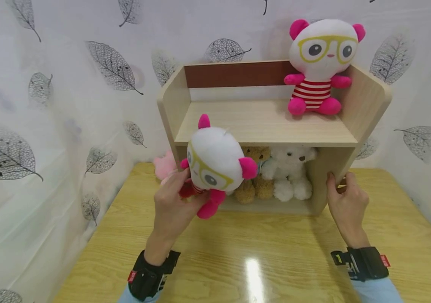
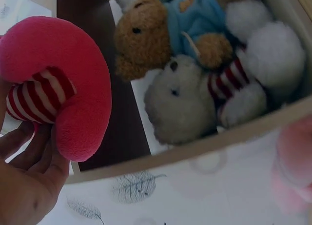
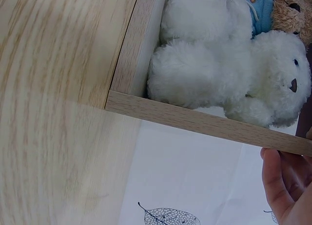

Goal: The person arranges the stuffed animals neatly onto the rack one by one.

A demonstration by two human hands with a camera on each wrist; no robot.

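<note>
My left hand (image 1: 173, 210) holds a plush panda (image 1: 215, 160) with pink ears and yellow glasses by its body, tilted in front of the wooden shelf (image 1: 264, 122). In the left wrist view its striped belly and pink legs (image 2: 87, 88) show beside the fingers. At the shelf's right side panel, my right hand (image 1: 348, 206) grips the front edge, thumb at the front and fingers bent on the outer side. A matching panda (image 1: 314, 71) sits upright at the right end of the upper level. On the lower level sit a white bear (image 3: 204, 59) and a brown bear (image 2: 141, 34).
A pink plush toy (image 1: 164, 166) stands outside the shelf's left side, partly hidden. Another white plush with a striped shirt (image 2: 180, 103) lies within the lower level in the left wrist view. The wooden table (image 1: 276, 252) meets a leaf-patterned wall covering (image 1: 67, 105).
</note>
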